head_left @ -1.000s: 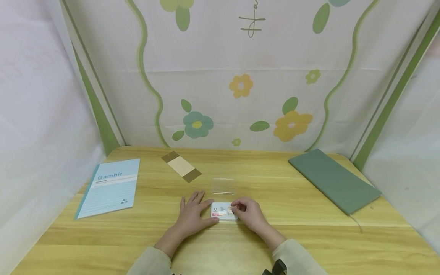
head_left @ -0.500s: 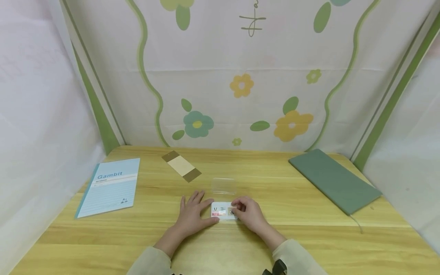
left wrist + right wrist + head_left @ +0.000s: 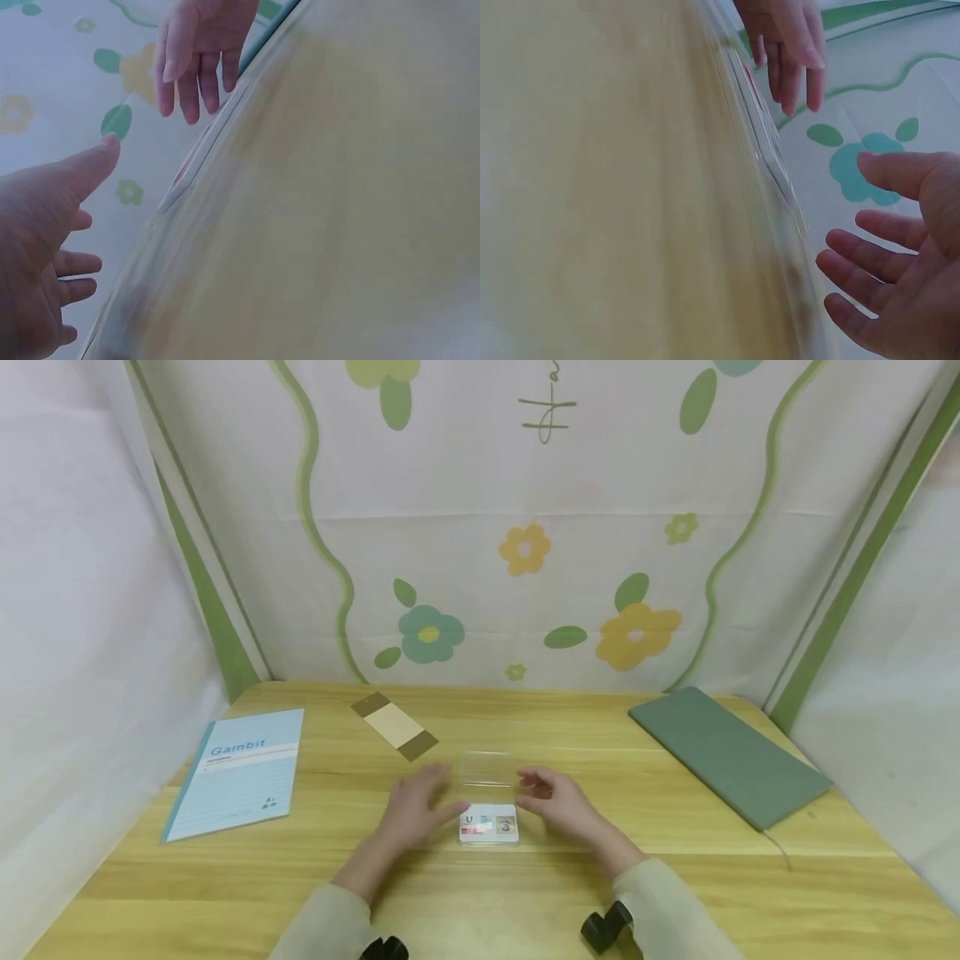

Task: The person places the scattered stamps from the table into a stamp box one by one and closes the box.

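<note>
A small flat white case (image 3: 480, 837), printed with a "U", a pink-red patch and a square picture at its right end, lies on the table in the head view. Clear plastic shows along its edge, and a clear plastic panel (image 3: 486, 768) lies just behind it. My left hand (image 3: 411, 810) hovers by the case's left side, fingers spread and loose. On the other side is my right hand (image 3: 561, 807), fingers relaxed and holding nothing. Both wrist views show the left hand (image 3: 34, 247) and right hand (image 3: 907, 262) apart from the case, which appears edge-on.
At the left lies a light blue "Gambit" notebook (image 3: 238, 772). A brown and cream card (image 3: 394, 727) is behind the left hand. A dark green notebook (image 3: 727, 756) with a ribbon rests at the right. A white floral cloth (image 3: 480, 468) encloses the wooden table (image 3: 480, 893).
Both hands have let go of the white case and lifted away from it, moving slightly backward and apart. The square picture at its right end is now uncovered.
</note>
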Demonstrator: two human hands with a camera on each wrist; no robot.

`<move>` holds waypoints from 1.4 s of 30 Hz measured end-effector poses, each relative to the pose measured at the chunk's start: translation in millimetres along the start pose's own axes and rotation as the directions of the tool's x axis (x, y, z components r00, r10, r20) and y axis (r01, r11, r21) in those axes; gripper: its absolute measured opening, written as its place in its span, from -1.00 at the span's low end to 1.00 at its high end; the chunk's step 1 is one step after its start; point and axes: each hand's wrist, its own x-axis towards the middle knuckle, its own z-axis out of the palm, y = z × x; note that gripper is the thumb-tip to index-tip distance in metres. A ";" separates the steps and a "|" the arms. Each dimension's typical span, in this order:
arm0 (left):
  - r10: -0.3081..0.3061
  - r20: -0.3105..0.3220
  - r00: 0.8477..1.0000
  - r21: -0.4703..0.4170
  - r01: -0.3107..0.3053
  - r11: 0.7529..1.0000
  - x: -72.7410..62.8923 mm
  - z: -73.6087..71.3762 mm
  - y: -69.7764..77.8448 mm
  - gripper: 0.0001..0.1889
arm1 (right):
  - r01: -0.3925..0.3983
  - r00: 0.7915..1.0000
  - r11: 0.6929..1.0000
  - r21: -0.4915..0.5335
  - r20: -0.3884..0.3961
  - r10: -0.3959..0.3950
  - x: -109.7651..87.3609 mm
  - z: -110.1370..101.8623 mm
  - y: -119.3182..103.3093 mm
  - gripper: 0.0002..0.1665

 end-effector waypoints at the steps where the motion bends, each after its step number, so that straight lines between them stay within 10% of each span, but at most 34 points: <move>1: -0.003 -0.010 1.000 -0.020 0.003 1.000 3.8 -1.3 -0.8 -0.32 | -0.002 1.000 1.000 -0.014 0.005 0.002 2.6 -1.3 0.4 -0.47; 13: -0.081 0.017 0.997 0.025 0.080 0.996 39.7 7.2 -13.0 -0.25 | -0.038 0.999 0.996 -0.080 0.026 0.040 33.9 -1.3 14.1 -0.16; 22: -0.079 0.031 0.996 0.109 0.076 0.991 43.5 15.5 -16.7 -0.20 | 0.024 1.000 0.942 -0.335 -0.004 -0.027 43.4 7.3 26.1 -0.14; 42: -0.061 0.021 0.998 0.276 0.053 0.960 45.3 21.5 -17.9 -0.27 | 0.051 0.995 0.906 -0.420 -0.058 -0.083 44.6 13.2 28.5 -0.29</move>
